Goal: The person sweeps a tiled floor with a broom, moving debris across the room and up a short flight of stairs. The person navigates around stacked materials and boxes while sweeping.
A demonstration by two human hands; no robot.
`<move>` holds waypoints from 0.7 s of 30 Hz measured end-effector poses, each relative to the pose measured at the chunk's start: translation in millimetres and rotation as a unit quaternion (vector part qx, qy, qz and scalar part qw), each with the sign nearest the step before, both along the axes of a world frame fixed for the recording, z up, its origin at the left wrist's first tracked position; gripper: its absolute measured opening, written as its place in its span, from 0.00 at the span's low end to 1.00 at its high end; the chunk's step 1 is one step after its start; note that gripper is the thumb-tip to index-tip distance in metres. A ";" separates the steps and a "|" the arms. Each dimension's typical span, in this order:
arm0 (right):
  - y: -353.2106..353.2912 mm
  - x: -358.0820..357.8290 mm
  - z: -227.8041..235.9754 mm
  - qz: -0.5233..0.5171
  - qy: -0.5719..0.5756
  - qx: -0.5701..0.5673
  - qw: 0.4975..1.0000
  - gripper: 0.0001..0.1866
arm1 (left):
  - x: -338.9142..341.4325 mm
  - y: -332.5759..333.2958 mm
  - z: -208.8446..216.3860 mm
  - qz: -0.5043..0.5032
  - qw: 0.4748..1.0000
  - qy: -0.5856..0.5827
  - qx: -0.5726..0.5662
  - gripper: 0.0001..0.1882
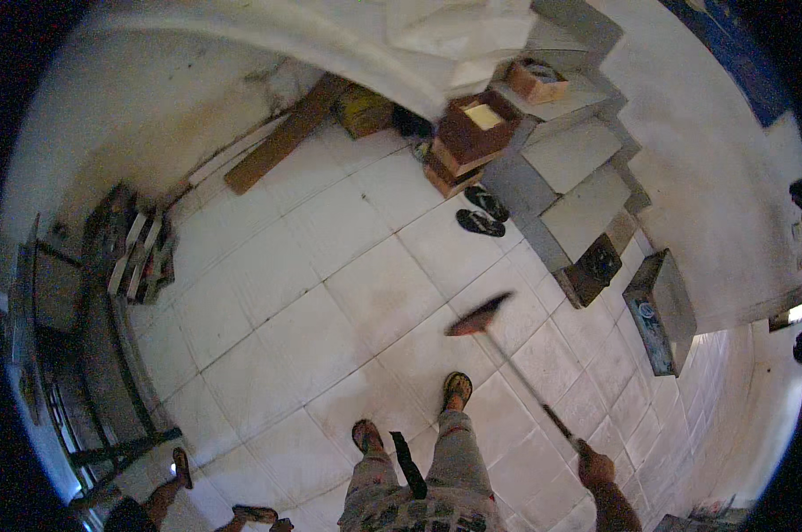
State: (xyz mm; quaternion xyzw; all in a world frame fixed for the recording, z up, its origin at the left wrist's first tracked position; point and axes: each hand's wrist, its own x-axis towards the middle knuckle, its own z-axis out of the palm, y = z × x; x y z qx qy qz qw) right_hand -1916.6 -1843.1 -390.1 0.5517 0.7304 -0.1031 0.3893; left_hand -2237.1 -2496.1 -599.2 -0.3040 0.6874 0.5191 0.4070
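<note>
Right hand, out sideways, clasping broom handle

The broom is in the right hand, and its head is in front of the feet. Far ahead, to the right, are the stairs, with a small box on one step. Stacked boxes stand just left of the stairs, and slippers lie on the floor near them. Left of the boxes, a plank lies by the wall. A rack stands far left.
</note>
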 end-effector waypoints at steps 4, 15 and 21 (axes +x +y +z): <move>69.6 -81.8 -116.1 0.118 0.156 -0.071 0.978 0.31 | -32.4 94.1 6.9 -0.082 0.996 -0.007 -0.045 0.15; 281.2 -117.2 -270.6 0.071 0.235 -0.087 0.966 0.34 | -15.7 342.8 66.1 -0.245 0.955 -0.051 -0.158 0.16; 300.3 94.1 -114.8 -0.044 0.062 -0.091 0.993 0.23 | -22.4 421.4 94.5 -0.211 0.958 -0.099 -0.169 0.17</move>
